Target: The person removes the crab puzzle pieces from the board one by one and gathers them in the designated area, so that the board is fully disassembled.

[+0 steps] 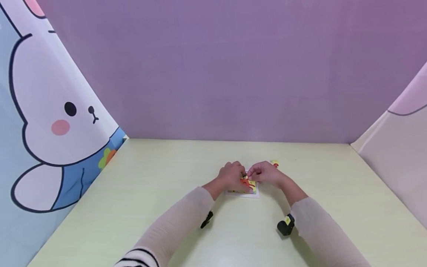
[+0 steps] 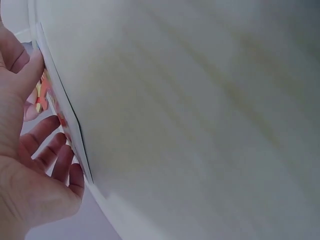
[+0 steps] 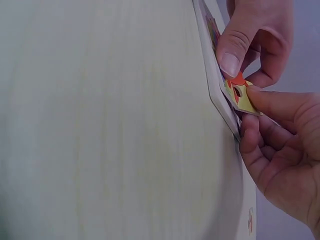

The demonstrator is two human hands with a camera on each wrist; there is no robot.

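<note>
printed piece (image 3: pixel 244 101) pinched by right hand (image 3: pixel 292 150), clearest from right wrist view, left hand (image 1: pixel 231 177) spread over board (image 1: pixel 248 195)

Pale sleeves (image 1: pixel 178 217), the left black-striped, accompany black wrist cameras (image 1: pixel 284 227).

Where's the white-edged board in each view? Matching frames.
Head: board just right of centre, lower half.
Left wrist: board a slanted strip at left.
Right wrist: board a slanted strip, upper right.
Shared landmark: left hand, at the board in all three.
</note>
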